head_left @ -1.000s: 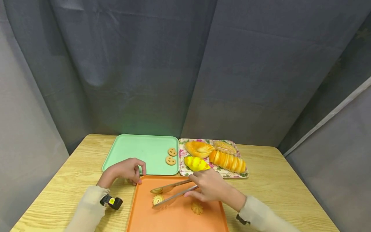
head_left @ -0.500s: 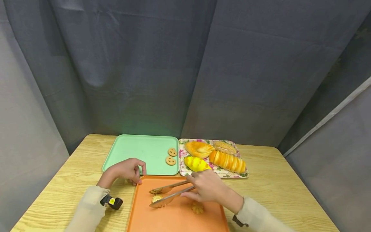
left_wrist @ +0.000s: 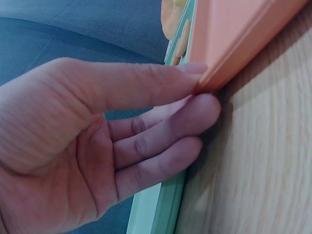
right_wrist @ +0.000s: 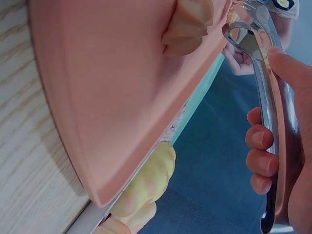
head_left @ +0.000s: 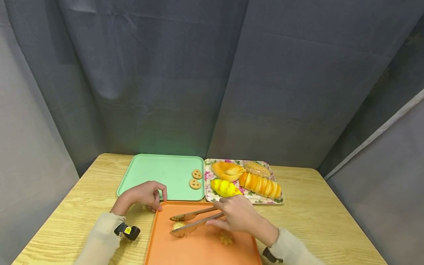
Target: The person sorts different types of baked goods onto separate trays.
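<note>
Your right hand (head_left: 236, 213) holds a pair of shiny metal serving tongs (head_left: 198, 222), the fingers curled round one arm of the tongs and the thumb on the other. The tongs point left, with their two ends spread apart. Between those ends sits a small, pale yellow, fluted round cookie (head_left: 178, 225), on the left part of a shallow orange rectangular tray (head_left: 205, 254); one end lies on its far side and the other on its near side. You cannot tell from these views whether the metal touches it.

Your left hand (head_left: 147, 193) pinches the orange tray at its far left corner, thumb on the rim, as the left wrist view shows. A second cookie, golden brown and ridged like a flower (head_left: 226, 238), lies on the same tray, to the right of the tongs' ends and nearer you.

Beyond the orange tray, on the far left, is a mint-green rectangular tray (head_left: 155, 171) with two round tan cookies with holes (head_left: 195, 184) near its right edge. Just right of it stands a white tray with a floral print (head_left: 208, 173). On that lie a glossy golden twisted bread (head_left: 226, 170), a seeded brown bun (head_left: 256, 168), a long orange-and-cream striped loaf (head_left: 260, 185) and a bright yellow knobbly bread (head_left: 225, 187). All three trays rest on a light wood-grain table (head_left: 314, 206).
</note>
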